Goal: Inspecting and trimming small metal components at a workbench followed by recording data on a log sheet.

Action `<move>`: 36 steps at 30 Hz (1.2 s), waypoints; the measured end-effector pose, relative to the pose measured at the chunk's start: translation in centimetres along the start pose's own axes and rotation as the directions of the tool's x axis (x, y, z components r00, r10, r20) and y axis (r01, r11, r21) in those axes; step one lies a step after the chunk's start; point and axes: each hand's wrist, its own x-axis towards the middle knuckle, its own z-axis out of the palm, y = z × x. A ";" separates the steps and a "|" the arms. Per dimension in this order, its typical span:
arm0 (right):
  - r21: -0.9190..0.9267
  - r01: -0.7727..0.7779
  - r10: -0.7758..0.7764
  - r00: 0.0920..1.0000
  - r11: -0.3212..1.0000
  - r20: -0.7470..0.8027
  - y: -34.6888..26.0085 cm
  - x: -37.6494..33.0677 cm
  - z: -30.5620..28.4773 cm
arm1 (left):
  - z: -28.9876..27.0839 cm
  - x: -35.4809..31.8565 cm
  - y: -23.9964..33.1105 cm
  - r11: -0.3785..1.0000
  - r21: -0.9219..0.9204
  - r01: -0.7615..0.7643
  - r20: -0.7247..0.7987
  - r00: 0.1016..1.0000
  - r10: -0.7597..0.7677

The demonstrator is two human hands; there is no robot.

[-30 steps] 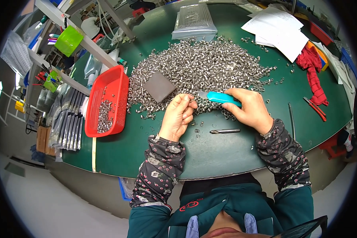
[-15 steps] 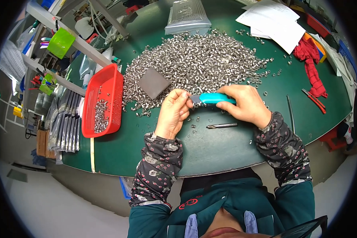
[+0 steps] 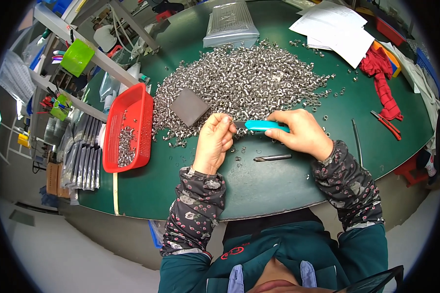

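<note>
My right hand (image 3: 303, 131) is closed round the turquoise handle of a utility knife (image 3: 263, 125), its dark front end pointing left. That end reaches the pinched fingertips of my left hand (image 3: 215, 139). Whatever sits between those left fingers is too small and covered to make out. Just beyond both hands spreads a broad heap of small shiny metal rings (image 3: 244, 78). On the heap's near left side rests a dark grey square block (image 3: 189, 106). A drill bit (image 3: 273, 157) lies on the table below the knife, beside a few loose rings and thin shavings.
Left of the heap, a red basket (image 3: 145, 132) holds some metal pieces. Bagged rods (image 3: 232, 24) lie at the back, papers (image 3: 332, 29) at the far right. Red-handled pliers (image 3: 386, 125), a thin dark rod (image 3: 358, 142) and red cloth (image 3: 384, 83) lie rightward on the green table (image 3: 278, 188).
The utility knife has tilted slightly and its front end sits a little differently at my left fingertips. Both hands stay almost in place, and the whole view has shifted slightly.
</note>
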 end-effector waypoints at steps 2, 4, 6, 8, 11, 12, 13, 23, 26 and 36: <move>0.002 -0.004 0.004 1.000 1.000 0.006 0.0 0.0 0.0 | 0.0 0.0 -0.1 1.000 0.008 -0.005 0.002 1.000 0.005; -0.011 0.010 -0.010 1.000 1.000 0.009 0.1 0.1 0.1 | 0.2 0.0 -0.2 1.000 0.010 -0.011 0.006 1.000 0.011; -0.009 0.003 -0.003 1.000 1.000 0.016 0.2 0.1 0.1 | 0.3 0.0 -0.1 1.000 0.017 -0.018 0.003 1.000 0.018; -0.008 -0.004 0.004 1.000 1.000 0.022 0.2 0.0 0.1 | 0.4 0.0 -0.2 0.999 0.024 -0.025 0.001 1.000 0.025; -0.070 -0.013 0.014 1.000 0.997 0.006 -0.3 -0.1 0.0 | 0.3 0.0 -0.3 0.998 0.037 -0.051 0.016 0.999 0.051; -0.128 0.023 -0.027 0.999 0.991 -0.028 -0.4 -0.2 0.1 | 0.2 0.0 -0.4 0.998 0.035 -0.056 0.004 0.998 0.055; -0.187 0.058 -0.070 0.996 0.981 -0.060 -0.6 -0.3 0.2 | 0.2 0.0 -0.4 0.998 0.033 -0.060 -0.007 0.998 0.060; -0.111 0.142 -0.177 0.883 0.984 -0.434 0.6 -0.1 0.2 | 0.0 -0.1 -0.2 0.982 -0.183 0.043 0.041 0.999 -0.036; -0.053 0.099 -0.112 0.886 0.994 -0.449 0.6 0.3 -0.2 | 0.3 -0.1 0.1 0.932 -0.330 0.150 0.176 0.980 -0.096; -0.038 0.102 -0.108 0.875 0.994 -0.472 1.4 0.4 0.1 | 5.6 -0.3 -1.8 0.128 0.928 -0.349 0.329 0.932 0.153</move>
